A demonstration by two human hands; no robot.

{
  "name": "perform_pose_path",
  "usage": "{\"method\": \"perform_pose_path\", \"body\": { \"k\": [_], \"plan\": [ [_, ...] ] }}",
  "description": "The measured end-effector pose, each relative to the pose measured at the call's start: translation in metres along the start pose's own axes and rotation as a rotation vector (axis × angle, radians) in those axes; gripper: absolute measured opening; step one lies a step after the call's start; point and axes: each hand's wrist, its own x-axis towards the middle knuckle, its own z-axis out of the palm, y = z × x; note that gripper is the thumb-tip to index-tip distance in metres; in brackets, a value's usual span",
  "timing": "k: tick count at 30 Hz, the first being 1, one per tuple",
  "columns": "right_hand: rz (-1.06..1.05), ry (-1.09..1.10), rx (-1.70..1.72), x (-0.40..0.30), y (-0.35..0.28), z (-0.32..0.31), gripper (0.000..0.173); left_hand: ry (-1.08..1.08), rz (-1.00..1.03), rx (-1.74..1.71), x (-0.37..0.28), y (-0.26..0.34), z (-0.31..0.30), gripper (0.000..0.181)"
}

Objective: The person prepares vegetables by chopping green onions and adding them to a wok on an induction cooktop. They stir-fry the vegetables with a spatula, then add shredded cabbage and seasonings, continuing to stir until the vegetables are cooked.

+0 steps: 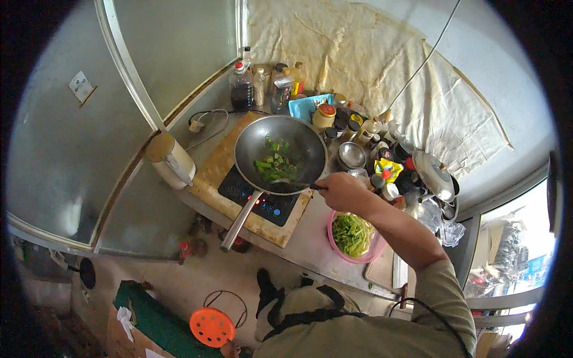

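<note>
My right hand [335, 190] grips the black handle of a spatula [297, 184] over the near right rim of the wok. The spatula's head lies among cut green vegetables [277, 165] inside the dark wok [309, 138]. Beneath the wok is a black induction cooker [280, 212] with lit controls, and the wok's metal handle [241, 219] points toward me. Under my right forearm stands a pink basin [375, 255] of sliced pale green vegetables [351, 235]. My left hand [229, 349] is partly cut off at the bottom edge, beside an orange stool seat [211, 326]; its grip is unclear.
A cream electric kettle [172, 163] stands left of the cooker's wooden board [210, 172]. Bottles [241, 87], jars [324, 116] and small metal bowls [352, 155] crowd the back. A lidded pot [434, 176] and a cutting board [380, 273] are at right.
</note>
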Motion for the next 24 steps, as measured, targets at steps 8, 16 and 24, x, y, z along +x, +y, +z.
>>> {"method": "perform_pose_path", "body": {
  "k": [8, 16, 24],
  "plan": [
    [0.121, 0.12, -0.089, 0.065, 0.015, 0.027, 0.026, 0.384, 0.286, 0.51, 0.072, 0.008, 0.049, 0.033],
    [-0.013, 0.019, -0.283, 0.052, 0.054, 0.01, 0.042, 0.456, 0.401, 1.104, 0.091, -0.025, 0.077, 0.035],
    [0.039, -0.07, -0.372, -0.008, 0.062, -0.03, 0.037, 0.283, 0.135, 0.205, 0.04, 0.006, 0.03, 0.039]
  ]
}}
